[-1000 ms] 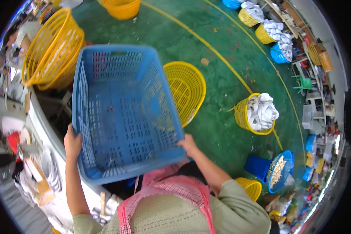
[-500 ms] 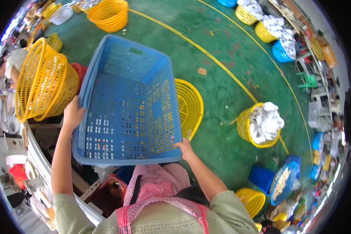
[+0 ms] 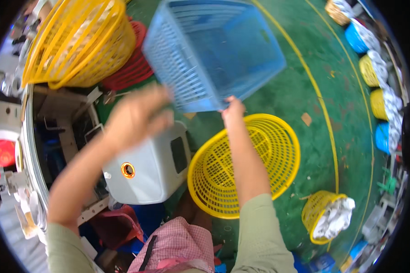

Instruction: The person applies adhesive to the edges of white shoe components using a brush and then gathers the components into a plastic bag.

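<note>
A blue plastic crate (image 3: 187,59) with slotted sides is tilted out ahead of me. My right hand (image 3: 233,110) is closed on its near lower corner. My left hand (image 3: 141,113) is off the crate, just short of its left side, and motion smears its fingers. Under my right forearm a yellow plastic basket (image 3: 216,170) with an open lattice sits on the floor, with nothing seen inside. Below my left hand is a light grey box-like piece (image 3: 143,175) with an orange-rimmed round hole.
Stacked yellow baskets (image 3: 89,54) stand at the far left, above red ones (image 3: 136,59). A workbench edge (image 3: 34,159) runs along my left. At the right, a yellow basket (image 3: 321,211) of white cloth-like pieces stands on the green floor (image 3: 278,98). Several filled baskets line the far right.
The blue crate has moved away from me and tilted. My left hand has come off it, while my right hand still grips it. The grey box has come into sight.
</note>
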Demonstrator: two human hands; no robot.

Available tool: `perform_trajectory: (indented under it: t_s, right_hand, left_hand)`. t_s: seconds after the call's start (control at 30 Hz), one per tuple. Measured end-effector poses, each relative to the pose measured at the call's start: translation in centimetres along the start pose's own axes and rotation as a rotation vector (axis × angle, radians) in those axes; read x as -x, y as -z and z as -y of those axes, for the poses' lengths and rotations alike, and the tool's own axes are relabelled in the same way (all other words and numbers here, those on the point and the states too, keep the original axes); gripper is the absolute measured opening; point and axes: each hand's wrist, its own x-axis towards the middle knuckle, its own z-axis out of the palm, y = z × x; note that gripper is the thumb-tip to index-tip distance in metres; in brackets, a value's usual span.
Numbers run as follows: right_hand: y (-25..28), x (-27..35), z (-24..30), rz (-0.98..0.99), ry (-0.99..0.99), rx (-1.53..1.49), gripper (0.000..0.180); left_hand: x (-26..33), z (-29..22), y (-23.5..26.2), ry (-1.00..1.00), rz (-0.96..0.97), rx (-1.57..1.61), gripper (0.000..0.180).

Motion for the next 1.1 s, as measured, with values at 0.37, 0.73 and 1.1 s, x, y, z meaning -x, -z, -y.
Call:
perform_trajectory:
  t_s: [0.37,0.73,1.1]
  right_hand:
    - [7.6,-7.8,-12.6,0.551,0.083,1.583,0.071]
    - [24.0,19.7,-17.5,0.87,-0.589,1.852,0.043]
    - [22.8,27.5,-12.7,1.2,-0.51,2.16,0.041]
  left_hand:
    - [32.5,-1.8,-13.2,1.059,0.257,0.783,0.031]
    - [39.6,-16.7,-13.7,1.093,0.056,0.861,0.038]
    - [54.4,-32.1,-4.6,1.648,-0.439,0.37,0.055]
